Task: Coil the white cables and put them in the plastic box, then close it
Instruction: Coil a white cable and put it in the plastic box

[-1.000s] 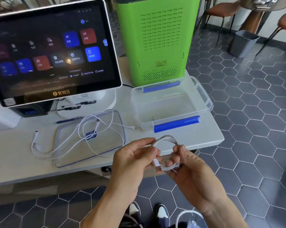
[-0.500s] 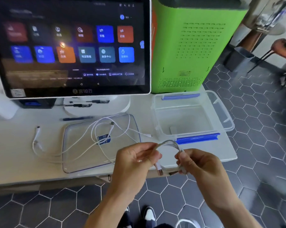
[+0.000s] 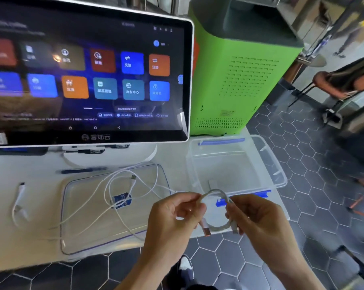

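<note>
While loose white cables lie across the lid, a coiled cable is pinched by the left hand and right hand before the open plastic box.

Two bare forearms, no sleeves, no watch or rings visible, left hand, right hand, short plain nails, dark shoe with white toe cap below, dark trouser edge at bottom
</note>
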